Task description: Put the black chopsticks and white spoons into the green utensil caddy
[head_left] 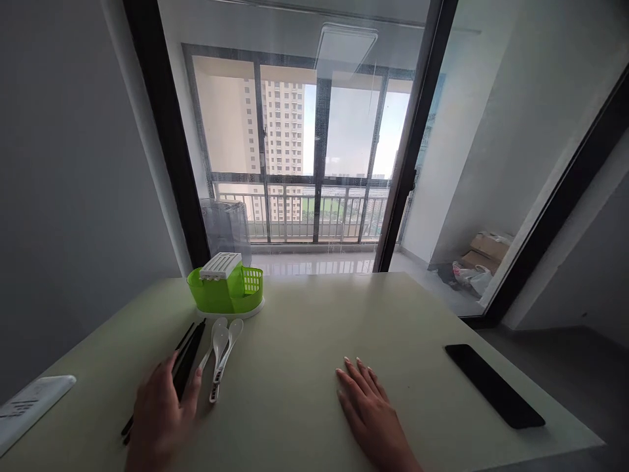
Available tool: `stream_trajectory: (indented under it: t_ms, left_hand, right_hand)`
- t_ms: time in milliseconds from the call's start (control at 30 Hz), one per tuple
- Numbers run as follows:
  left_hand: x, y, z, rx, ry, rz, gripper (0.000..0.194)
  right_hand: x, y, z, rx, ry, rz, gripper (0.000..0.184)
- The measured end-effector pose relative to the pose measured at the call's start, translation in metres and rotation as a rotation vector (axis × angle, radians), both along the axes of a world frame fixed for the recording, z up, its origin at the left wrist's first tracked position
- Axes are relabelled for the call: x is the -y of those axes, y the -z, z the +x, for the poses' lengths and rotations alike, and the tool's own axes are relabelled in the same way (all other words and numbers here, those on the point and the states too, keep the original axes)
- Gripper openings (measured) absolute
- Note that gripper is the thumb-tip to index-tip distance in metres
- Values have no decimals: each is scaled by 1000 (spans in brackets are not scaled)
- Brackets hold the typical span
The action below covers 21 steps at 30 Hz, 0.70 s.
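**Left hand (164, 403) over black chopsticks (191, 351)**

At the frame's lower left, thumb and fingers straddle the chopsticks, just beside white spoons (221, 338) (whether they grip, I cannot tell). The right hand (368, 410) lies lower right of centre, palm down, fingers extended, on the table (289, 393). Behind the spoons stands a green basket (221, 298).

Black slab (494, 385) flat on the counter (304, 419), right side. White slab (37, 401) with dark marks at far left, partly cut off. Past the dark-framed glass from here: balcony floor (319, 263), railing (346, 206), tower (285, 131) outside. Bulky grey thing (226, 226) balcony left; cartons (491, 250), plastic bags (479, 280) on the floor right, beside the wall (464, 141).
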State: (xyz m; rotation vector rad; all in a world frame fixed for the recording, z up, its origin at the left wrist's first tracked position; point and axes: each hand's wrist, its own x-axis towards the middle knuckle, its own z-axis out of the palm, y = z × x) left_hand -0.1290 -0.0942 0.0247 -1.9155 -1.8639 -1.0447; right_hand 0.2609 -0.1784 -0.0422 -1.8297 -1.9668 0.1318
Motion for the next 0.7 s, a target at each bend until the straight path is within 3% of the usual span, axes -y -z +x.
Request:
stream_trajectory:
  t_ms: [100,233,500,700]
  left_hand:
    - [-16,2,-34,-79,-175,-87,100]
    - [-22,12,-58,-148,-249,-201,99]
    - [-9,33,-63,-139,-244,-316,68]
    - [-6,36,-66,-79,-233,-297,66]
  right_hand:
    - [1,-1,0,3,-3,-7,50]
    - [1,2,0,-12,-1,31,49]
    - [1,6,0,-16,1,45,48]
    - [2,2,0,-18,5,38,48]
